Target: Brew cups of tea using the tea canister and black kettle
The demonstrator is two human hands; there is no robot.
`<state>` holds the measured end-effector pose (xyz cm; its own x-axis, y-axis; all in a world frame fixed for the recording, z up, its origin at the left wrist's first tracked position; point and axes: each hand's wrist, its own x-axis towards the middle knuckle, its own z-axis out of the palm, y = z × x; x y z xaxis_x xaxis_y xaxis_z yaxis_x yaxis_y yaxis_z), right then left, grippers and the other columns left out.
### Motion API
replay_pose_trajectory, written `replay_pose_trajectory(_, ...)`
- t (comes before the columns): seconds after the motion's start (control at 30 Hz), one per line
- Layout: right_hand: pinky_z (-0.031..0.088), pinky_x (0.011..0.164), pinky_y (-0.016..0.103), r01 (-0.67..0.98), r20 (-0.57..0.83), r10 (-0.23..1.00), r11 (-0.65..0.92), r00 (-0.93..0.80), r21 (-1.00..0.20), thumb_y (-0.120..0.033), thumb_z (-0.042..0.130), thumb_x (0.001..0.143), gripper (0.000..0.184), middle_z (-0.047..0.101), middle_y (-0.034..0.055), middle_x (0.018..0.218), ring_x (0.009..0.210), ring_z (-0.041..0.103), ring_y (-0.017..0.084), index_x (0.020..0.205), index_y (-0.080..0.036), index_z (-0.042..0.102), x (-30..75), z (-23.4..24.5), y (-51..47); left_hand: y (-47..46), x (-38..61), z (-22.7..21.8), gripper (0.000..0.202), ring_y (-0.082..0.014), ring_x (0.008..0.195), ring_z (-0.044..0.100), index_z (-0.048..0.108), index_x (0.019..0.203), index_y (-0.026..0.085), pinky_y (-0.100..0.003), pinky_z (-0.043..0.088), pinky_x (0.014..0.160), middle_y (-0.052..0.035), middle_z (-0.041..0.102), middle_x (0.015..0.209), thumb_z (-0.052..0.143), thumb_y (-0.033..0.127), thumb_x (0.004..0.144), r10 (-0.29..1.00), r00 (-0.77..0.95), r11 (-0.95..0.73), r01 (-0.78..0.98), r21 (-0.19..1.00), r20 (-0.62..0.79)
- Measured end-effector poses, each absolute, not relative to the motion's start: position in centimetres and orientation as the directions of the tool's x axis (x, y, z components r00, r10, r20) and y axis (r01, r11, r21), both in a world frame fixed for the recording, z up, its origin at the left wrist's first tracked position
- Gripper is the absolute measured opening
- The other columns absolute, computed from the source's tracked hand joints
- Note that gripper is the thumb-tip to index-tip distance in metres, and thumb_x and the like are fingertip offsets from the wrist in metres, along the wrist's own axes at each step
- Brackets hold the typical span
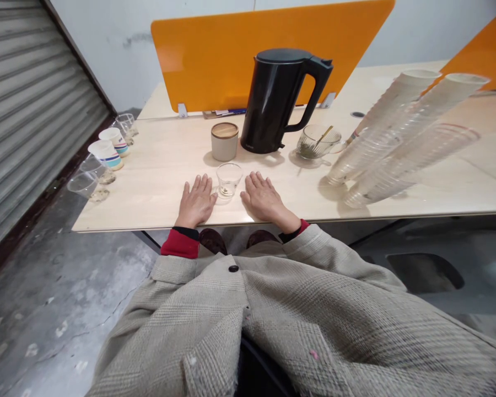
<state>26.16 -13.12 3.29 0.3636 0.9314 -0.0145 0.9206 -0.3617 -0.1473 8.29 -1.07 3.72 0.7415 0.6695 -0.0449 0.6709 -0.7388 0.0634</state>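
Note:
My left hand (196, 201) lies palm down on the table near its front edge, fingers stretched forward, holding nothing. On the other side of a small clear plastic cup (228, 181), my right hand (265, 197) rests flat as well. The cup stands upright between them, with a few small dark bits at its bottom. Behind it sits a grey canister (225, 146) with a wooden lid. A tall black electric kettle (268, 102) stands just beyond, handle toward the right. Right of the kettle, a ribbed glass cup (317, 143) holds dark dry leaves and a gold-coloured spoon.
Tall stacks of clear and paper cups (397, 138) stand at the right. Several used-looking cups (103, 151) line the table's left edge. An orange divider (206, 66) rises along the back of the light wood table (157, 165). A metal shutter (28, 99) is at far left.

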Motion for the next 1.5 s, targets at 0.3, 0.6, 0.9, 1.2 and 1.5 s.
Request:
replay_pose_trajectory(0.3, 0.020, 0.137, 0.057, 0.925, 0.003, 0.933, -0.356, 0.360, -0.130, -0.034, 0.033, 0.110, 0.069, 0.026, 0.0264, 0.179, 0.169, 0.023, 0.039, 0.167, 0.005, 0.033, 26.23, 3.01, -13.11, -1.06, 8.30, 3.70, 0.069, -0.0267, 0.173, 0.012, 0.023, 0.174, 0.012, -0.057, 0.010, 0.140, -0.0088, 0.017, 0.184, 0.021, 0.042, 0.111, 0.672, 0.739, -0.735, 0.673, 0.085, -0.047)
replay_pose_trajectory(0.6, 0.020, 0.137, 0.058, 0.927, 0.009, 0.936, -0.347, 0.351, -0.143, -0.034, 0.032, 0.110, 0.069, 0.027, 0.0272, 0.178, 0.169, 0.023, 0.040, 0.166, 0.006, 0.034, 26.24, 3.07, -13.17, -0.92, 8.28, 3.54, 0.070, -0.0280, 0.172, 0.014, 0.024, 0.173, 0.011, -0.058, 0.013, 0.140, -0.0099, 0.018, 0.183, 0.021, 0.042, 0.111, 0.662, 0.749, -0.745, 0.662, 0.082, -0.034)
replay_pose_trajectory(0.9, 0.018, 0.138, 0.056, 0.918, -0.016, 0.931, -0.362, 0.365, -0.160, -0.035, 0.032, 0.110, 0.070, 0.025, 0.0256, 0.180, 0.170, 0.020, 0.038, 0.168, 0.005, 0.032, 26.19, 3.30, -13.09, -0.96, 8.34, 3.63, 0.070, -0.0275, 0.172, 0.014, 0.024, 0.174, 0.012, -0.058, 0.013, 0.140, -0.0097, 0.018, 0.183, 0.022, 0.042, 0.111, 0.667, 0.744, -0.741, 0.668, 0.068, -0.043)
replay_pose_trajectory(1.2, 0.019, 0.138, 0.056, 0.922, -0.011, 0.933, -0.358, 0.360, -0.146, -0.035, 0.032, 0.110, 0.070, 0.026, 0.0257, 0.179, 0.170, 0.022, 0.038, 0.167, 0.005, 0.033, 26.21, 3.19, -13.07, -1.05, 8.28, 3.73, 0.069, -0.0278, 0.172, 0.014, 0.024, 0.173, 0.011, -0.057, 0.012, 0.140, -0.0094, 0.018, 0.184, 0.021, 0.042, 0.111, 0.665, 0.745, -0.742, 0.666, 0.074, -0.045)
replay_pose_trajectory(1.5, 0.020, 0.137, 0.058, 0.924, 0.000, 0.935, -0.350, 0.355, -0.153, -0.035, 0.033, 0.109, 0.070, 0.027, 0.0265, 0.178, 0.169, 0.023, 0.039, 0.167, 0.006, 0.034, 26.38, 2.89, -13.09, -0.99, 8.28, 3.48, 0.070, -0.0273, 0.172, 0.015, 0.025, 0.173, 0.011, -0.057, 0.012, 0.140, -0.0095, 0.019, 0.183, 0.021, 0.042, 0.111, 0.665, 0.746, -0.742, 0.666, 0.077, -0.036)
